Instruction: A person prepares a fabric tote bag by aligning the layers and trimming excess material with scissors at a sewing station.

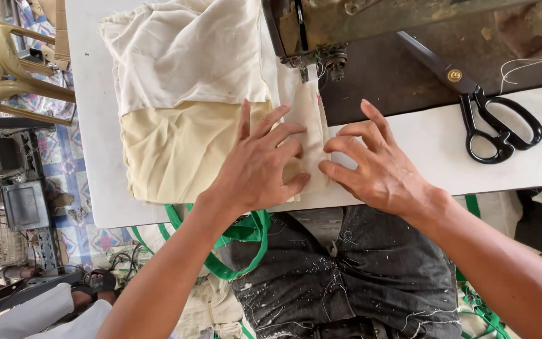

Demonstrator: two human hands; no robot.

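1. The cream cotton fabric piece (189,107), folded in layers with a paler upper half and a yellower lower half, lies flat on the white table top (434,147). Its right edge runs up to 12 o'clock, under the presser foot of the old olive-green sewing machine (321,59).
2. Your left hand (261,166) lies flat on the fabric near this right edge. The fingers are spread and a little bent; they press down and do not pinch anything.
3. Your right hand (377,163) is at 3 o'clock from the left one, just beside it. The fingers are open and curled, and the fingertips touch the narrow strip of fabric at the edge. It grips nothing.
4. I judge the step in hand is lining up the seam edge in front of the needle. The next move seems to call for both hands keeping the layers flat and even while the edge goes straight toward 12 o'clock.
5. Mind the edges: the near table edge is just under your wrists at 6 o'clock, and the bottom of the fabric almost reaches it.
6. The green webbing straps (239,242) hang below the table over your dark jeans (352,276); they could pull on the cloth.
7. The black-handled metal scissors (490,116) lie at 2 o'clock, well apart. Bare table between them and your right hand gives room.
8. At 10 o'clock the fabric has room on the table; the beige plastic chair (1,63) stands beyond.
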